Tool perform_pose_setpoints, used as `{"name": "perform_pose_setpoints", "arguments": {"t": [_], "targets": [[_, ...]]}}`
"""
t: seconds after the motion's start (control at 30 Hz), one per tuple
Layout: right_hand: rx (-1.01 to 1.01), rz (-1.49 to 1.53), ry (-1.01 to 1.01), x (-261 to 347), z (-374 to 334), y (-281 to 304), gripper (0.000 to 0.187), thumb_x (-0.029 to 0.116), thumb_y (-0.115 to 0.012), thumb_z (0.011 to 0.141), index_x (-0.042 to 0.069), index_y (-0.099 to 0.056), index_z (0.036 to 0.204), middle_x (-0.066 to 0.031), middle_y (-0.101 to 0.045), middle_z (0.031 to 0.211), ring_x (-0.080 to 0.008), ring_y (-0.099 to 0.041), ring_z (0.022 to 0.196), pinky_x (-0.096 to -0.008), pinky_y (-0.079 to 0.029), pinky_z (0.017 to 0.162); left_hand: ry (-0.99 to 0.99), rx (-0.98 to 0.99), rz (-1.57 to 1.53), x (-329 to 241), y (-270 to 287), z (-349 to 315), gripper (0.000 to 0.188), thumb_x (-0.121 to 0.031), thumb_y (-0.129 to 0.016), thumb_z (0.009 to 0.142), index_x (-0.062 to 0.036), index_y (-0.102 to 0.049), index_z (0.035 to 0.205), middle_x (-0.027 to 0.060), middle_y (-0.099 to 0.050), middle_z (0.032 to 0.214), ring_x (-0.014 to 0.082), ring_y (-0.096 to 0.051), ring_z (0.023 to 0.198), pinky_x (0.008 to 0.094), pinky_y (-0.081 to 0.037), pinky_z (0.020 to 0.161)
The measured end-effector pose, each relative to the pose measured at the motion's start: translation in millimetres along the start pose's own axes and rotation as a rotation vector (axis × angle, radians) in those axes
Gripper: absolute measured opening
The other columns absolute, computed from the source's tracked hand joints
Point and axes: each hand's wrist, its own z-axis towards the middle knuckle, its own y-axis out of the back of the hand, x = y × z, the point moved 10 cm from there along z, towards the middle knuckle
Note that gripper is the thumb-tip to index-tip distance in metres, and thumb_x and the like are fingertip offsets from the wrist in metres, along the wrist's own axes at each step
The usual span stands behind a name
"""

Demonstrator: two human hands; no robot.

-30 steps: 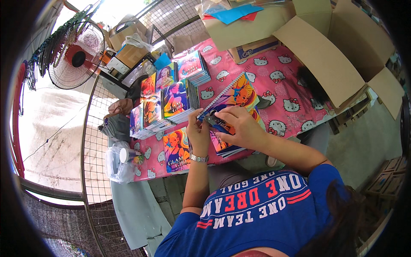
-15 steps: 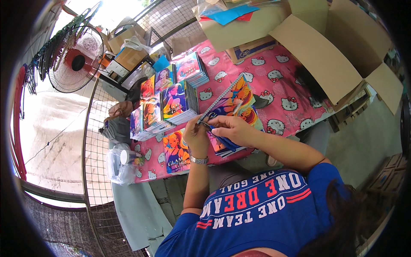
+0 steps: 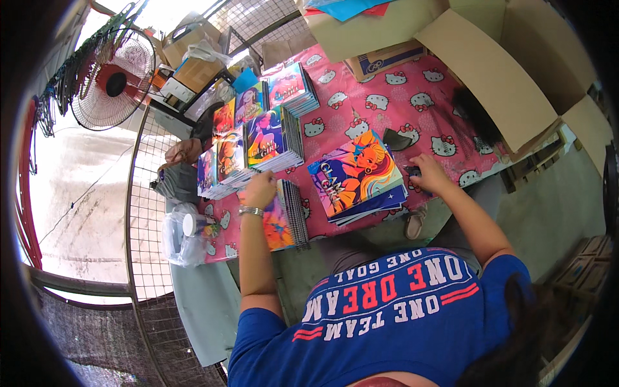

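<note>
My left hand (image 3: 260, 190) is closed on the upper edge of a spiral notebook (image 3: 278, 222) with a bright orange and purple cover, at the front left of the table. Its coil runs along the right side. To the right lies a small pile of loose colourful covers and sheets (image 3: 354, 177), slightly fanned at the near edge. Just past the pile's right side, my right hand (image 3: 431, 174) has its fingers closed round a small dark tool (image 3: 412, 172), whose kind I cannot make out. Behind my left hand stand several stacks of finished-looking spiral notebooks (image 3: 269, 138).
A pink patterned cloth (image 3: 335, 119) covers the table. Large open cardboard boxes (image 3: 490, 77) stand at the back right, near a dark flat piece (image 3: 398, 138). A plastic bag with a white-lidded container (image 3: 187, 232) is at the left edge; a fan (image 3: 116, 84) stands beyond.
The notebook that was held up at its coil over the pile now lies at the front left under my left hand. My right hand has moved right, away from it, with the dark tool.
</note>
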Motion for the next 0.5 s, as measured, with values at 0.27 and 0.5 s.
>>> {"name": "perform_pose_setpoints", "arguments": {"t": [0.27, 0.5], "targets": [[-0.303, -0.374, -0.517, -116.8, 35.4, 74.2, 0.041, 0.028, -0.066, 0.087, 0.005, -0.061, 0.120, -0.0205, -0.062, 0.112, -0.0405, -0.057, 0.110, -0.0467, -0.047, 0.098, 0.454, 0.079, 0.123, 16.2, -7.3, -33.6, 0.063, -0.046, -0.058, 0.091, -0.0237, -0.040, 0.147, 0.0191, -0.049, 0.143, 0.0454, -0.038, 0.136, 0.0586, -0.033, 0.109], [-0.181, -0.196, -0.455, -146.7, 54.1, 48.8, 0.034, 0.015, -0.060, 0.088, 0.002, -0.060, 0.120, -0.0247, -0.062, 0.113, -0.0432, -0.061, 0.105, -0.0484, -0.050, 0.093, 0.382, 0.073, -0.298, 146.1, -112.9, -40.1, 0.071, -0.052, -0.053, 0.093, -0.0296, -0.026, 0.155, 0.0317, -0.037, 0.148, 0.0493, -0.037, 0.135, 0.0502, -0.036, 0.110]]}}
